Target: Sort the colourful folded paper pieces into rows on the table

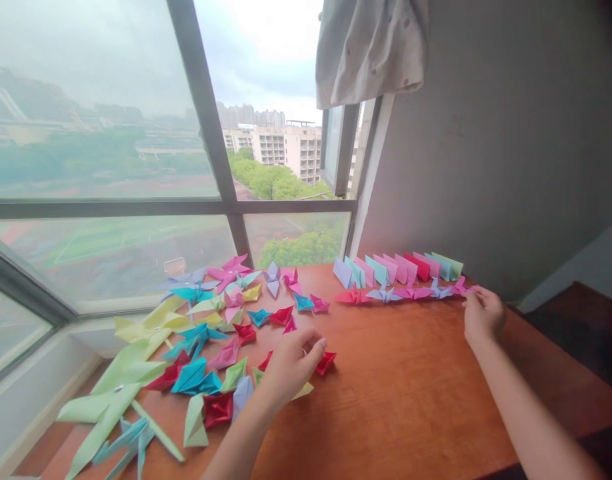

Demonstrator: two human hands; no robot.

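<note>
My right hand point(484, 315) pinches the tip of a pink paper crane point(461, 287) at the right end of a row of folded cranes. Beside it in that row are a lilac crane point(440, 289), a magenta crane point(413, 291), a pale blue crane point(384, 294) and a red crane point(355, 295). My left hand point(297, 363) hovers over the paper boats, loosely curled, with a gap between thumb and fingers and nothing visible in it. Close to its fingertips lies a red paper boat point(327, 363). The hand partly hides other boats.
Behind the cranes stands a row of folded paper pieces point(397, 269). Left on the wooden table point(401, 393) lie several boats, cranes and a green pinwheel point(117, 388) with a paper stick. A window point(286, 207) borders the back; a grey wall point(496, 147) rises at right.
</note>
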